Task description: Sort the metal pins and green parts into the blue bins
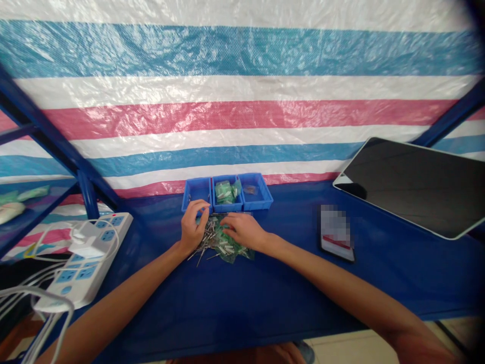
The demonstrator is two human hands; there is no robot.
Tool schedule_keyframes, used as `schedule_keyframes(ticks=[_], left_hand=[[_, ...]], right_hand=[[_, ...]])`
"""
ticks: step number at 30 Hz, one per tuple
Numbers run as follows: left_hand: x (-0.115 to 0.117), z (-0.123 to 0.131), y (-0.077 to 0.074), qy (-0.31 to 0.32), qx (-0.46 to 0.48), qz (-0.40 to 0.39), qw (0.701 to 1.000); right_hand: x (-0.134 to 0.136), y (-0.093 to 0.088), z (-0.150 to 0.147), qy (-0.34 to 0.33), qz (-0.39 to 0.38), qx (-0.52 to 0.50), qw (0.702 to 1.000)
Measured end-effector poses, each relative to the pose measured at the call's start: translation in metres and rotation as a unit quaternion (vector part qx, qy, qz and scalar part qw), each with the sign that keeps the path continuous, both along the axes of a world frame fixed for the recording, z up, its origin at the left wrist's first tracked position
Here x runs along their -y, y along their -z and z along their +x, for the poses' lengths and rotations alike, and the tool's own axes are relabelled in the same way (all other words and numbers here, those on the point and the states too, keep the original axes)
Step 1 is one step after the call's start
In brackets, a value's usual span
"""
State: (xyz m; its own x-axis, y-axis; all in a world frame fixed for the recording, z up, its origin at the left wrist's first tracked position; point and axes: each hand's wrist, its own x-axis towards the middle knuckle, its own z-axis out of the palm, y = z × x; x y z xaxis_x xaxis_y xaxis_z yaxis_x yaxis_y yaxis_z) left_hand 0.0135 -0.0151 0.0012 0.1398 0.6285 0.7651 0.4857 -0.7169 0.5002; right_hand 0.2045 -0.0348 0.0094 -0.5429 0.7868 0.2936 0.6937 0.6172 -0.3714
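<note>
A pile of thin metal rods (204, 247) and small green plastic bags with white pieces (229, 247) lies on the blue table. My left hand (193, 226) is at the pile's left side, just in front of the left blue bin (197, 188). Its thumb and fingers curl into a pinch; whatever is between the tips is too small to make out. Over the right part of the pile, my right hand (244, 230) reaches in with bent fingers, its tips close together among the rods and bags. What it grips is hidden.
Beside the left bin stand a middle bin (227, 208) holding green bags and a right bin (257, 202) with small pieces. A phone (337, 247) and a dark-screened tablet-like panel (413, 187) are rightward. A power strip (91, 278) with cables lies left. Striped sheeting hangs behind.
</note>
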Motion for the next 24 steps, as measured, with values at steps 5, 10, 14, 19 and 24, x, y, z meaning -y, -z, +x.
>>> schedule_keyframes(ticks=[5,10,14,19,24], left_hand=[[0.0,-0.001,0.001,0.014,-0.012,-0.009,1.0],[-0.001,-0.001,0.001,0.019,-0.021,-0.016,0.999],[-0.004,0.0,0.002,0.065,-0.066,-0.014,0.996],[-0.007,0.002,0.005,0.092,-0.081,0.017,0.992],[-0.006,0.0,0.008,0.101,-0.096,0.012,0.99]], right_hand=[[0.001,0.006,-0.003,0.01,0.005,0.002,1.0],[-0.002,0.004,0.0,0.037,0.02,-0.097,0.994],[-0.002,0.007,0.001,0.087,0.039,-0.211,0.973],[0.002,0.018,0.0,0.088,0.045,-0.275,0.956],[0.003,0.023,0.0,0.071,0.056,-0.305,0.948]])
